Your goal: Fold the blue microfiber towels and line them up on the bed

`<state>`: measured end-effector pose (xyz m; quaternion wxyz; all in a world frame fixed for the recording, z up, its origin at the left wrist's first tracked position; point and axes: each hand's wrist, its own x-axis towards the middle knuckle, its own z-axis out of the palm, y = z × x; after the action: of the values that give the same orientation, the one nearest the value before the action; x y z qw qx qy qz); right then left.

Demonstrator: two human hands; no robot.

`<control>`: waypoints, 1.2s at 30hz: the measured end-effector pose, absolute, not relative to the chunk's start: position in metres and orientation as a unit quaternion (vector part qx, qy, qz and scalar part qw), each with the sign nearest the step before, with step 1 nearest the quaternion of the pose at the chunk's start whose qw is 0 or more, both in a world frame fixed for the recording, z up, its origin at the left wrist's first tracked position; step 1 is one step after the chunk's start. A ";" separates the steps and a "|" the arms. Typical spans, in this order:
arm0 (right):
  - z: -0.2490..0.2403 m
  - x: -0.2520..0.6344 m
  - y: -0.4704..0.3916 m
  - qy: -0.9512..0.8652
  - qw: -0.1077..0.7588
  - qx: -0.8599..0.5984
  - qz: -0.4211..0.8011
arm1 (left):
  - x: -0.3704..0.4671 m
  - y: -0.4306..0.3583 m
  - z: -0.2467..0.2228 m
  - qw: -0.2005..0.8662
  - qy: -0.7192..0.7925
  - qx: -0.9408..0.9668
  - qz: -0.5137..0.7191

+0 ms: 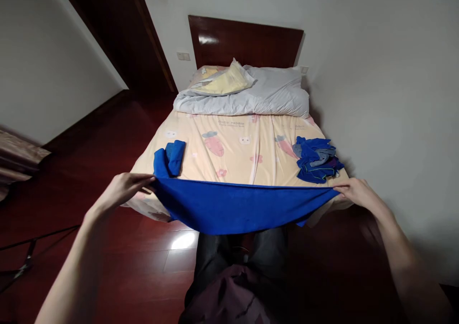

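A blue cloth [244, 207], its kind not clear, is stretched wide between my two hands at the near edge of the bed. My left hand [129, 186] pinches its left upper corner, while my right hand [353, 190] pinches the right one. The upper edge runs nearly straight; below it the cloth sags in front of my knees. Just beyond my left hand lies a folded blue cloth [170, 157]. Near my right hand a crumpled heap of blue and grey clothes [317, 159] rests on the bed.
The bed has a peach sheet [233, 147] with carrot prints. A grey quilt [244, 102] and a yellow cloth [225, 81] lie by the dark wooden headboard [247, 42]. A black metal stand [27, 257] is on the floor at left; a wall [394, 99] borders the right.
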<state>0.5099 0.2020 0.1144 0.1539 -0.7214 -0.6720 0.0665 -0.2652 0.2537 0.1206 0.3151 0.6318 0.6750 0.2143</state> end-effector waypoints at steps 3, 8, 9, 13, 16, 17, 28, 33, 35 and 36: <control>0.110 0.499 0.266 -0.619 0.140 -0.740 0.222 | -0.252 0.321 0.101 0.351 0.676 0.593 0.260; 0.103 0.486 0.353 -0.561 0.294 -0.757 0.162 | -0.236 0.407 0.089 0.296 0.671 0.595 0.329; 0.102 0.485 0.364 -0.565 0.329 -0.746 0.127 | -0.235 0.417 0.090 0.248 0.678 0.607 0.334; 0.087 0.485 0.383 -0.581 0.435 -0.686 0.040 | -0.230 0.433 0.093 0.077 0.663 0.634 0.391; 0.060 0.480 0.380 -0.603 0.475 -0.640 0.029 | -0.224 0.431 0.074 0.038 0.638 0.636 0.433; 0.048 0.478 0.377 -0.610 0.478 -0.631 0.025 | -0.222 0.428 0.064 0.034 0.631 0.638 0.440; -0.128 0.458 0.326 -0.595 0.300 -0.737 0.112 | -0.197 0.384 -0.114 0.157 0.691 0.672 0.217; -0.169 0.456 0.308 -0.612 0.206 -0.758 0.096 | -0.189 0.359 -0.165 0.109 0.685 0.712 0.107; -0.173 0.457 0.304 -0.618 0.193 -0.758 0.074 | -0.187 0.357 -0.169 0.065 0.659 0.744 0.088; -0.174 0.457 0.303 -0.618 0.188 -0.760 0.070 | -0.186 0.358 -0.169 0.060 0.647 0.757 0.073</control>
<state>0.4571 0.3032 -0.1738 0.1884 -0.7598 -0.6183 0.0705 -0.1863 0.3575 -0.1693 0.0604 0.7569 0.6467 0.0730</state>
